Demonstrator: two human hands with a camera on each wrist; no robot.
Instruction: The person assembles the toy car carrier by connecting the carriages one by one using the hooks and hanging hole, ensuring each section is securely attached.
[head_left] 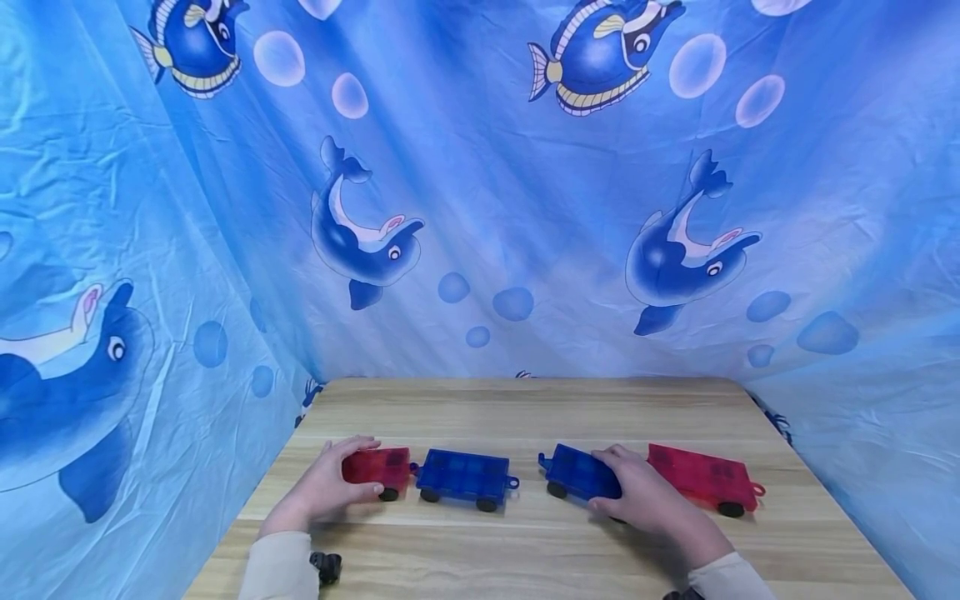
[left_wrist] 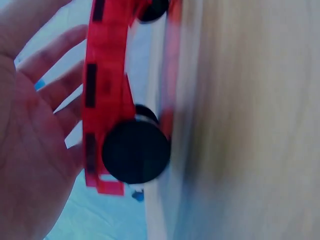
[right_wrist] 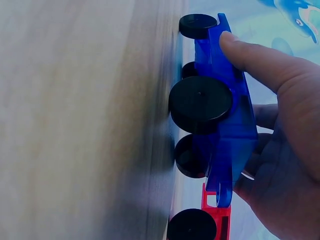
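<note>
My left hand [head_left: 326, 483] holds a red toy train car [head_left: 393, 468] at the table's left, thumb along its near side and fingers over the far side. In the left wrist view that red car [left_wrist: 105, 90] shows a big black wheel. Its right-hand coupling meets the hook of a blue train car [head_left: 465, 473]. Right of a gap, my right hand [head_left: 641, 492] grips a second blue train car [head_left: 576, 473], which sits slightly slanted with its hook pointing left. In the right wrist view, thumb and fingers span this blue car [right_wrist: 230, 95]; its wheels are close to the tabletop.
A second red train car [head_left: 705, 477] stands just behind and right of my right hand, its loop facing right. The wooden table [head_left: 517, 550] ends at a blue curtain [head_left: 480, 250] printed with dolphins and fish, which hangs behind and on both sides.
</note>
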